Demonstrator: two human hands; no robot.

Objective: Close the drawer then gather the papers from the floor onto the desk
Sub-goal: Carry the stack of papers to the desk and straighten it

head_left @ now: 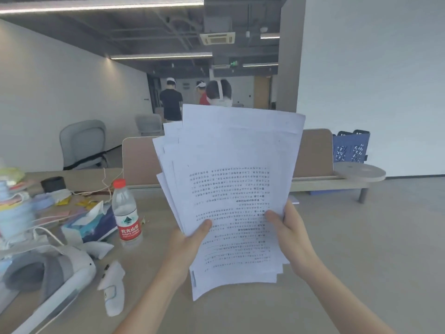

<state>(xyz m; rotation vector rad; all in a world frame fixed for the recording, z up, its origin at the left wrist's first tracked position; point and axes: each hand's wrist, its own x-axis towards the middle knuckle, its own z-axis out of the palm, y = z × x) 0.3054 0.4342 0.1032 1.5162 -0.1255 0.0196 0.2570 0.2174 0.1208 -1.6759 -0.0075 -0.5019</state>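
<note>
A loose, fanned stack of white printed papers (231,169) is held upright above the wooden desk (240,314). My left hand (187,244) grips the stack's lower left edge with the thumb across the front. My right hand (286,227) grips its lower right edge, thumb on the printed side. The text on the top sheet is upside down. The sheets are uneven, their top corners spread apart. No drawer is in view, and the floor near me is hidden.
A water bottle (126,213) with a red label stands left of my hands. A white headset (53,280), a white controller (113,288), a tissue pack (89,225) and clutter cover the desk's left side. A beige divider (313,153) stands behind the papers. People stand far back.
</note>
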